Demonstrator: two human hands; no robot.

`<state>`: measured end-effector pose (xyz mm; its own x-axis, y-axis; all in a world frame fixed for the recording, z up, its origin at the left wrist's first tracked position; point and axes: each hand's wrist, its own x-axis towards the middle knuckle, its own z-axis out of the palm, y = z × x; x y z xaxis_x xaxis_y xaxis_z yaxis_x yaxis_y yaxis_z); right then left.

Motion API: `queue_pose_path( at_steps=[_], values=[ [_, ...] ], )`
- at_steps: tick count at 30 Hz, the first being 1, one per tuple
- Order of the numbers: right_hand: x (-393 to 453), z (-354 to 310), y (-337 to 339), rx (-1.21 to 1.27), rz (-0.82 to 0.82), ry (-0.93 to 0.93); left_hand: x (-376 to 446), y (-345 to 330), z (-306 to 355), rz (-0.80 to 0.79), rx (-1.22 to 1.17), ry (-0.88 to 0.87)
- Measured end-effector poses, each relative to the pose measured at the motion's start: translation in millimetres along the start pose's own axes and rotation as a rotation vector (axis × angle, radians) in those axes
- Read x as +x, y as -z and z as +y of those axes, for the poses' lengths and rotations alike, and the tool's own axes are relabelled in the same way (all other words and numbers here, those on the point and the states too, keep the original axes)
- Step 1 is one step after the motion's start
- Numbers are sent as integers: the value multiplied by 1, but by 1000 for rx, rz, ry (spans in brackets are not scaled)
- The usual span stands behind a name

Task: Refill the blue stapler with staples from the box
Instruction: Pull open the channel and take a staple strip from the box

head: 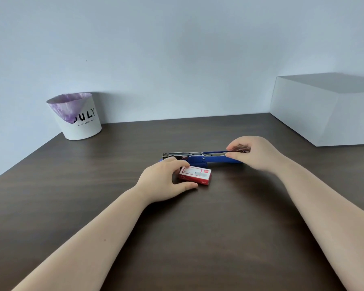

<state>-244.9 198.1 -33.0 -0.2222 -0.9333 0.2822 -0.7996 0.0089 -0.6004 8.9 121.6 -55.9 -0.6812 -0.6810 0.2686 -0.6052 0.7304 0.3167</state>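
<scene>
A dark brown wooden table (72,196) fills the lower part of the view, its grain running across. At its far left corner stands a white bin (80,122), wider at the top than the base, lined with a purple bag (66,106) folded over the rim; black letters reading "ULY" and a smaller line of text show on its side. At the far right sits a large plain white box (324,114). Behind everything rises a pale bluish wall (177,49).
</scene>
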Motion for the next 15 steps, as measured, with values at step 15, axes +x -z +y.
queue_pose_path(
  at_steps=[15],
  values=[
    [-16, -43, -28, 283, -274, -158, 3, 0, -6, 100, -382, 29]
  ],
)
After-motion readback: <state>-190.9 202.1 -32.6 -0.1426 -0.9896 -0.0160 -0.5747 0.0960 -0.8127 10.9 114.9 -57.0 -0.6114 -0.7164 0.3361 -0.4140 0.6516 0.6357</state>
